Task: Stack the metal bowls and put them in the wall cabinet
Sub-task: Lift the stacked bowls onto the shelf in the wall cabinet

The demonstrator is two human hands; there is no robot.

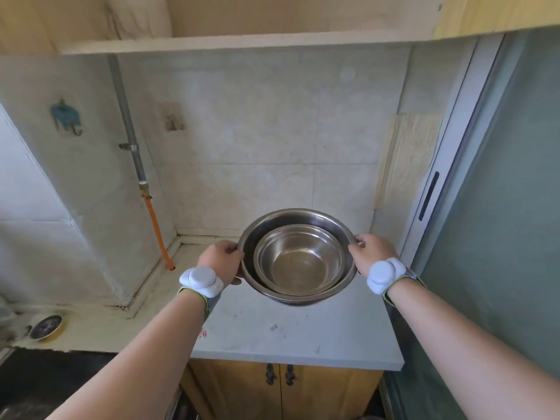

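Stacked metal bowls [298,259], nested, gripped at the rim by my left hand [222,262] and right hand [365,253] above the worktop [303,334]; wall cabinet [242,40] placement outstanding.

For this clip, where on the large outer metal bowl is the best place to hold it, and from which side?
Grip the large outer metal bowl by its flared rim at opposite sides, left and right, as the left hand and right hand do now. The rim gives the fingers a lip to hook. The smaller metal bowl nests inside, so a balanced two-sided hold should keep the stack level.
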